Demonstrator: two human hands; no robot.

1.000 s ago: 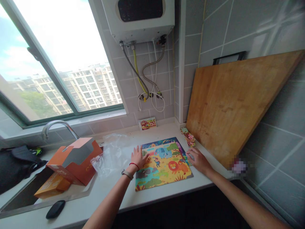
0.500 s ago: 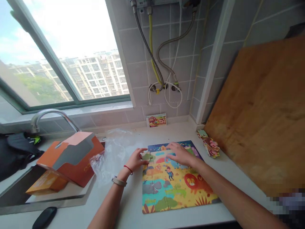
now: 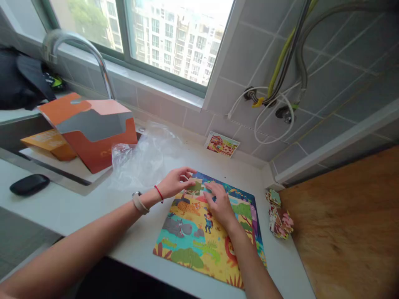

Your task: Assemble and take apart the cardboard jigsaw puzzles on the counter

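A colourful jigsaw puzzle (image 3: 215,245) of animals lies on the white counter, its pieces joined into a near-square picture with a dark blue band along the far side. At its far left corner is my left hand (image 3: 177,182), thumb and fingers apart against the edge. My right hand (image 3: 220,203) rests on the upper middle of the picture, fingers stretched out and palm down. Its forearm covers part of the right side, including some of the lion. The fingertips of both hands are close together near a green tree piece (image 3: 196,185).
Stacked puzzle pieces (image 3: 279,220) lie right of the puzzle, by a wooden board (image 3: 349,224). A picture card (image 3: 222,144) leans on the wall. Left are a crumpled plastic bag (image 3: 146,158), an orange box (image 3: 102,141) over the sink, a tap (image 3: 102,68) and a black mouse (image 3: 29,185).
The head view has turned and tilted down, so everything appears rotated. My right hand has moved left across the puzzle, nearer my left hand, which stays at the far left corner.
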